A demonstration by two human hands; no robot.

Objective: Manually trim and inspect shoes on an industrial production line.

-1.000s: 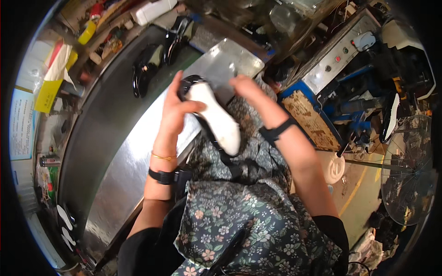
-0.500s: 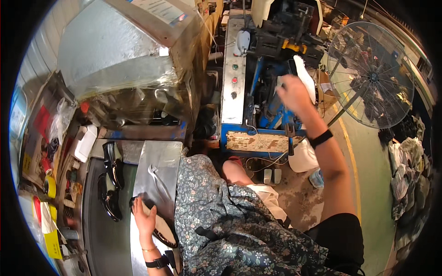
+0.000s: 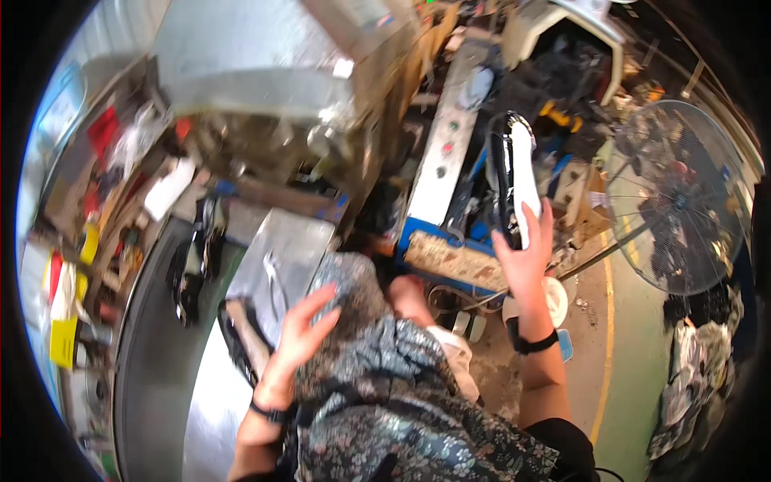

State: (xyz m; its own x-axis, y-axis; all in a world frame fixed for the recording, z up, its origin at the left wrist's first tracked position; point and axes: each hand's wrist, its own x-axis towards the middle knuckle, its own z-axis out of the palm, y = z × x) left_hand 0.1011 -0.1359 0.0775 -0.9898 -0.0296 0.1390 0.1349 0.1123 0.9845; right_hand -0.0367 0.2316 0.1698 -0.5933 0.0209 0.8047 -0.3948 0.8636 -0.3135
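My right hand point(image 3: 526, 253) is closed round one end of a glossy black shoe point(image 3: 504, 181) whose white underside faces right, holding it up in front of the blue machine. The left hand point(image 3: 303, 329) hovers near the apron, fingers spread and nothing in them. Just left of it, another black shoe point(image 3: 247, 337) with a pale bottom lies on the metal plate point(image 3: 301, 229). Lying on that plate is a pair of pliers point(image 3: 275, 277), blurred by motion. Two more glossy black shoes point(image 3: 186, 297) rest on the dark belt point(image 3: 152, 345) farther left.
The machine's white control panel point(image 3: 444, 165) carries several buttons, above a worn board point(image 3: 454, 261). A large round fan point(image 3: 679, 201) stands at the right, bundled wrapped items point(image 3: 695, 386) below it. A big metal housing point(image 3: 249, 68) fills the far left, beside a cluttered shelf point(image 3: 104, 233).
My left hand has lifted off the shoe on the plate and moved right. My right hand has come nearer and now grips the black shoe with the white underside. The whole view has turned.
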